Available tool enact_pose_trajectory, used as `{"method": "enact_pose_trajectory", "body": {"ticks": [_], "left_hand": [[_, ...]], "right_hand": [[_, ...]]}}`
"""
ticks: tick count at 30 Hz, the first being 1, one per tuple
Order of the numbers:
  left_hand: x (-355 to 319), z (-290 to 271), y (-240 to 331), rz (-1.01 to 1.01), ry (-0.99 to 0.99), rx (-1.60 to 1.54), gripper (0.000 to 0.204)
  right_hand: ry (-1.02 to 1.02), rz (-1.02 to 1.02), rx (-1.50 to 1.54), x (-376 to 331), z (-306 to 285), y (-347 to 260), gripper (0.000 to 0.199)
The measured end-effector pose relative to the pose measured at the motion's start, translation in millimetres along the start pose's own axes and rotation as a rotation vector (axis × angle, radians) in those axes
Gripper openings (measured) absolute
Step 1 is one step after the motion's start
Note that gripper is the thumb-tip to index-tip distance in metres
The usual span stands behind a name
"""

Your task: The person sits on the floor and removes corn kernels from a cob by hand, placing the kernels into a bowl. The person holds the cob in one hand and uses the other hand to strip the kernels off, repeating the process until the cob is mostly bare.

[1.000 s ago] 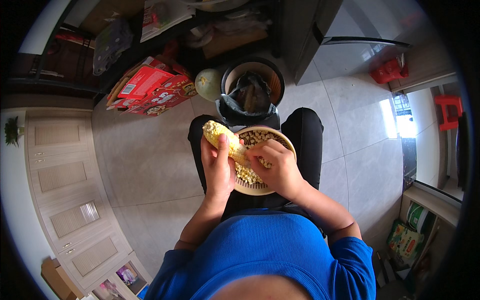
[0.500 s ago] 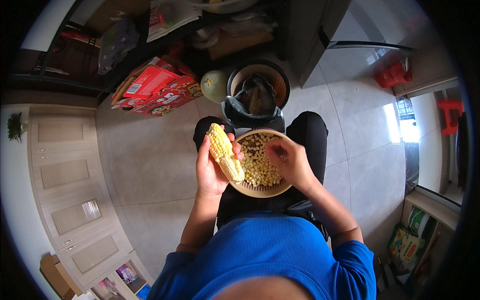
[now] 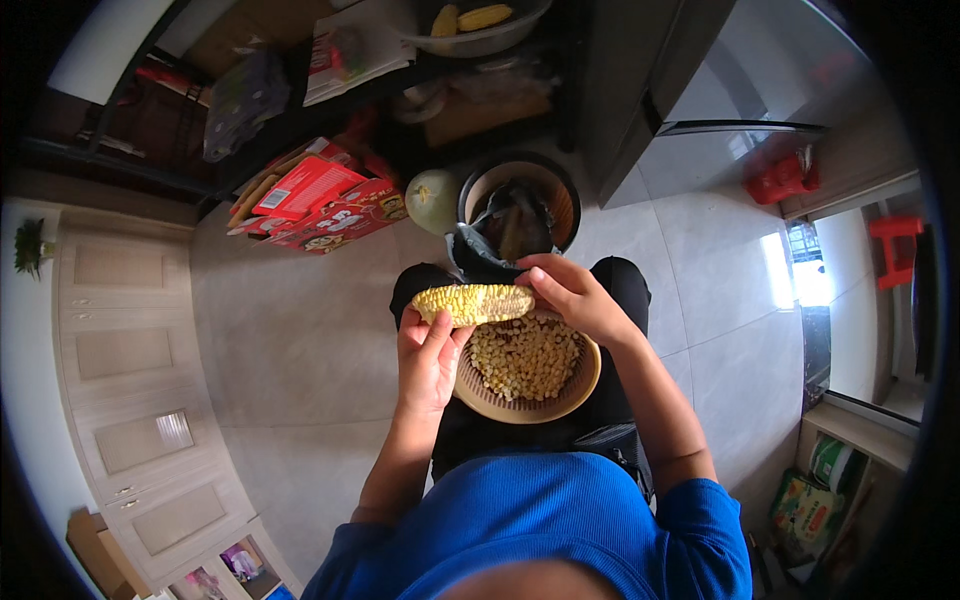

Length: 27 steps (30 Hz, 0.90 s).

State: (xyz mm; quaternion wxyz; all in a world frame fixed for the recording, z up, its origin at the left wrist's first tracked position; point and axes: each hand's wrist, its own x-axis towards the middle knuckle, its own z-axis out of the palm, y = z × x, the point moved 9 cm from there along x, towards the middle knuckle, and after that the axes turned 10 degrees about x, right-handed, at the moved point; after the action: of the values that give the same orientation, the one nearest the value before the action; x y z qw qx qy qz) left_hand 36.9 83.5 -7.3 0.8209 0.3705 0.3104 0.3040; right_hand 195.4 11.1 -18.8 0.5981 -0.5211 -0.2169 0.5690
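A yellow corn cob (image 3: 472, 304) lies level across the space above my lap, its right part stripped to the pale core. My left hand (image 3: 428, 358) grips its left end, thumb along the near side. At the bare right end, my right hand (image 3: 578, 298) pinches the cob between thumb and fingers; its fingertips are partly hidden. Below them a round tan basket (image 3: 528, 412) rests on my lap. Loose pale corn kernels (image 3: 525, 360) cover much of its bottom.
Beyond my knees stands a bin (image 3: 570, 195) with a dark liner. Beside it are a round pale-green melon (image 3: 432, 200) and red cardboard boxes (image 3: 335, 212). A clear bowl (image 3: 480, 38) with corn cobs sits on the shelf. A grey cabinet (image 3: 740, 90) rises at the far right.
The cob has turned from steeply slanted to level. My right hand has come up from over the basket to the cob's bare end. The view has shifted slightly.
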Motion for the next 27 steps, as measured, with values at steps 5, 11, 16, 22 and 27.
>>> {"method": "enact_pose_trajectory", "body": {"ticks": [5,11,16,22,27], "left_hand": [[-4,27,-9,0.049,-0.073,0.083,0.033],[-6,7,-33,-0.042,-0.013,0.102,0.029],[1,-17,-19,-0.049,0.077,-0.039,0.019],[-2,-29,-19,-0.091,0.065,0.045,0.023],[-21,-9,-56,-0.249,-0.072,0.114,0.039]], "right_hand": [[-0.111,-0.145,-0.101,-21,9,-22,0.037],[-0.053,-0.066,-0.194,-17,-15,5,0.04],[-0.168,-0.135,-0.513,-13,-20,26,0.049],[-0.036,0.014,-0.629,6,-49,65,0.049],[-0.075,0.153,-0.762,24,-57,97,0.047]]}}
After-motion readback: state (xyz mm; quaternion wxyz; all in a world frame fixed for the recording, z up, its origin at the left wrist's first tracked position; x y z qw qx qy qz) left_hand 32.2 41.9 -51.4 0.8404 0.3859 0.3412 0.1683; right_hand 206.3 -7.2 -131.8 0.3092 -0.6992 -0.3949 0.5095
